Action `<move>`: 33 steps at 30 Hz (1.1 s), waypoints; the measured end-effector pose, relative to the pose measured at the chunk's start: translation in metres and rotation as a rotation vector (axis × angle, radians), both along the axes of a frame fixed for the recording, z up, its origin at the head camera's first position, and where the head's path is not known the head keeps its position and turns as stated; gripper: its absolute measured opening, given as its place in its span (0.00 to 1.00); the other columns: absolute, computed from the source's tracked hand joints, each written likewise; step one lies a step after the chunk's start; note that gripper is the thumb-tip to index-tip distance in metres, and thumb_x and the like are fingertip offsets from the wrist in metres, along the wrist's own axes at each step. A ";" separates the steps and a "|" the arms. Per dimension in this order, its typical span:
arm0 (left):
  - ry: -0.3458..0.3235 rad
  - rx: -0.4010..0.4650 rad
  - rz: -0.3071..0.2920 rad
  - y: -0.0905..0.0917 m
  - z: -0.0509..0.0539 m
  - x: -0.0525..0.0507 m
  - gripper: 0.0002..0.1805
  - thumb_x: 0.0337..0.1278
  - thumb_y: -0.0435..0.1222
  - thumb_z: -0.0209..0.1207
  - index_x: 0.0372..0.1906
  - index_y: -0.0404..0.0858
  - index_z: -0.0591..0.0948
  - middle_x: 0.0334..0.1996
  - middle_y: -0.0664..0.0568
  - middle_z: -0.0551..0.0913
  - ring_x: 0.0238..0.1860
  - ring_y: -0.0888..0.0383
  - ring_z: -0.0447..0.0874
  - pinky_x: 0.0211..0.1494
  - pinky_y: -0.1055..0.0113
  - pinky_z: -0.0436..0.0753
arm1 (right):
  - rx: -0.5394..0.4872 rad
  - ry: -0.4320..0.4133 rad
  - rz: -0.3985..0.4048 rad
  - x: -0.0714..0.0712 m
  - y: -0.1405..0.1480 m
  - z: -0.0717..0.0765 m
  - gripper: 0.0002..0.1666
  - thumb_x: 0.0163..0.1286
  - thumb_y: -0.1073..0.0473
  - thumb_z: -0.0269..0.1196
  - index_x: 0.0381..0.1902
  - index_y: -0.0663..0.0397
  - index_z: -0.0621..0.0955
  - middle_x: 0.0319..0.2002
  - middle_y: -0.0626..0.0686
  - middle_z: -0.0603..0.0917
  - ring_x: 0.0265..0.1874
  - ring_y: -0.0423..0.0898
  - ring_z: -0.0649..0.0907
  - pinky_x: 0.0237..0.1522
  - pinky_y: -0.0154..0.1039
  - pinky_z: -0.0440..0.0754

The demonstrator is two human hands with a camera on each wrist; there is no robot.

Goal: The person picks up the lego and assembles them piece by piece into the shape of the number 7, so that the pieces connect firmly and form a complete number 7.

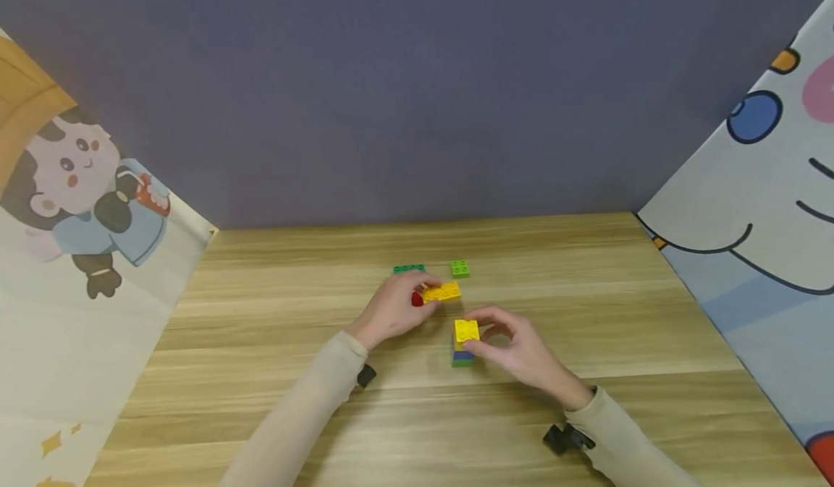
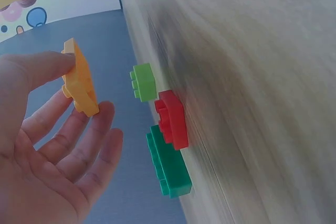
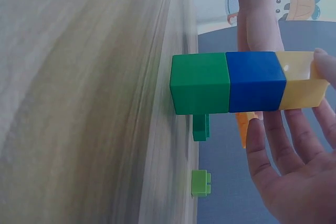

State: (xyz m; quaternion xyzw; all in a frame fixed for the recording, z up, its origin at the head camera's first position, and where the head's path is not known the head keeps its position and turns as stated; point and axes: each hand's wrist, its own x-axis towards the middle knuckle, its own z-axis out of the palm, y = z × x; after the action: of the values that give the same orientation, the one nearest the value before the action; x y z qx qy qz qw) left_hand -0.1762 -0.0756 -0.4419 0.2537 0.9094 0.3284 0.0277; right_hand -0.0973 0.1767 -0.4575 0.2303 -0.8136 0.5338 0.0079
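My left hand (image 1: 399, 310) pinches a flat yellow-orange brick (image 1: 442, 292) between thumb and fingers, lifted off the table as the left wrist view shows (image 2: 79, 80). My right hand (image 1: 521, 349) grips the yellow top brick (image 1: 466, 330) of an upright stack, thumb on one side and fingers on the other. Under it in the right wrist view come a blue brick (image 3: 256, 81) and a green brick (image 3: 199, 83) at the bottom. A red brick (image 2: 172, 120) stands on the table below my left hand, mostly covered by that hand in the head view.
On the wooden table (image 1: 274, 277), behind my hands, lie a dark green brick (image 1: 408, 268) and a small light green brick (image 1: 460, 268). A grey-blue wall (image 1: 417, 96) rises at the back, with cartoon-printed panels on the left and right.
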 end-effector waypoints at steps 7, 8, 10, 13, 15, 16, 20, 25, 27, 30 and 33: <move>0.009 0.023 -0.007 -0.005 -0.002 0.006 0.17 0.68 0.42 0.70 0.59 0.44 0.87 0.58 0.52 0.89 0.53 0.54 0.85 0.61 0.55 0.85 | 0.009 -0.004 -0.003 0.001 0.000 0.000 0.19 0.69 0.64 0.74 0.58 0.56 0.85 0.54 0.55 0.90 0.46 0.36 0.85 0.50 0.43 0.89; 0.012 0.030 -0.009 -0.006 -0.002 0.006 0.17 0.68 0.42 0.70 0.59 0.44 0.88 0.57 0.52 0.89 0.54 0.53 0.85 0.63 0.54 0.85 | 0.009 -0.005 -0.003 0.001 0.000 0.001 0.19 0.69 0.64 0.74 0.57 0.55 0.85 0.54 0.55 0.90 0.46 0.37 0.85 0.50 0.44 0.90; 0.015 0.038 -0.010 -0.007 -0.002 0.008 0.16 0.68 0.42 0.70 0.58 0.45 0.88 0.57 0.52 0.89 0.56 0.51 0.85 0.65 0.52 0.85 | 0.010 -0.007 -0.003 0.001 0.000 0.001 0.19 0.69 0.64 0.74 0.57 0.55 0.85 0.54 0.55 0.90 0.46 0.37 0.85 0.50 0.44 0.90; 0.018 0.043 -0.010 -0.009 -0.001 0.010 0.15 0.69 0.42 0.70 0.57 0.45 0.89 0.57 0.52 0.89 0.59 0.50 0.86 0.67 0.50 0.84 | 0.010 -0.009 -0.003 0.001 0.000 0.001 0.20 0.69 0.64 0.74 0.57 0.55 0.85 0.54 0.55 0.90 0.45 0.37 0.85 0.49 0.43 0.89; 0.016 0.045 -0.011 -0.011 0.000 0.011 0.15 0.69 0.43 0.70 0.57 0.46 0.89 0.58 0.52 0.89 0.60 0.50 0.85 0.68 0.50 0.83 | 0.009 -0.008 -0.002 0.001 -0.001 0.001 0.20 0.69 0.64 0.74 0.58 0.56 0.85 0.54 0.55 0.90 0.45 0.37 0.85 0.49 0.42 0.89; 0.017 0.046 -0.010 -0.011 0.000 0.012 0.15 0.69 0.43 0.70 0.57 0.46 0.89 0.58 0.53 0.89 0.60 0.50 0.85 0.68 0.50 0.83 | 0.010 -0.008 -0.002 0.001 -0.001 0.001 0.20 0.69 0.64 0.74 0.58 0.56 0.85 0.54 0.55 0.90 0.45 0.37 0.85 0.49 0.42 0.89; 0.018 0.057 -0.011 -0.014 0.003 0.014 0.15 0.69 0.43 0.70 0.56 0.46 0.89 0.58 0.52 0.88 0.59 0.50 0.86 0.64 0.52 0.86 | 0.009 -0.007 -0.003 0.001 0.000 0.001 0.20 0.69 0.64 0.74 0.58 0.56 0.85 0.54 0.55 0.90 0.46 0.37 0.85 0.49 0.42 0.90; 0.004 0.086 -0.016 -0.016 0.006 0.019 0.14 0.69 0.42 0.70 0.56 0.46 0.89 0.60 0.52 0.88 0.59 0.51 0.86 0.59 0.55 0.89 | 0.005 -0.004 -0.003 0.001 0.000 0.000 0.20 0.69 0.64 0.74 0.58 0.55 0.85 0.54 0.55 0.90 0.47 0.37 0.86 0.49 0.43 0.90; 0.002 0.091 -0.017 -0.016 0.008 0.021 0.14 0.69 0.42 0.70 0.56 0.46 0.89 0.60 0.52 0.87 0.61 0.51 0.85 0.60 0.54 0.89 | 0.002 -0.002 -0.001 0.001 0.000 0.001 0.19 0.69 0.64 0.74 0.57 0.55 0.85 0.54 0.56 0.90 0.47 0.37 0.86 0.49 0.43 0.90; 0.006 0.098 -0.020 -0.017 0.011 0.025 0.13 0.69 0.41 0.70 0.55 0.47 0.89 0.61 0.53 0.87 0.62 0.50 0.85 0.62 0.52 0.88 | 0.001 -0.001 0.004 0.001 0.000 0.001 0.20 0.69 0.65 0.74 0.58 0.56 0.85 0.54 0.56 0.90 0.46 0.36 0.86 0.48 0.43 0.90; 0.019 0.104 -0.023 -0.017 0.014 0.028 0.13 0.68 0.41 0.70 0.54 0.47 0.89 0.60 0.54 0.88 0.61 0.51 0.85 0.64 0.51 0.86 | 0.001 -0.002 0.007 0.000 0.000 0.002 0.20 0.69 0.65 0.74 0.57 0.56 0.85 0.54 0.56 0.90 0.46 0.37 0.86 0.49 0.41 0.90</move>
State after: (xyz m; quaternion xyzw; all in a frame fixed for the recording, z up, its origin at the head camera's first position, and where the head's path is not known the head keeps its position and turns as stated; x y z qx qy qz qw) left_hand -0.1481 -0.0930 -0.4278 0.2684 0.8883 0.3725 0.0099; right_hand -0.0970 0.1766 -0.4560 0.2327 -0.8131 0.5336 0.0052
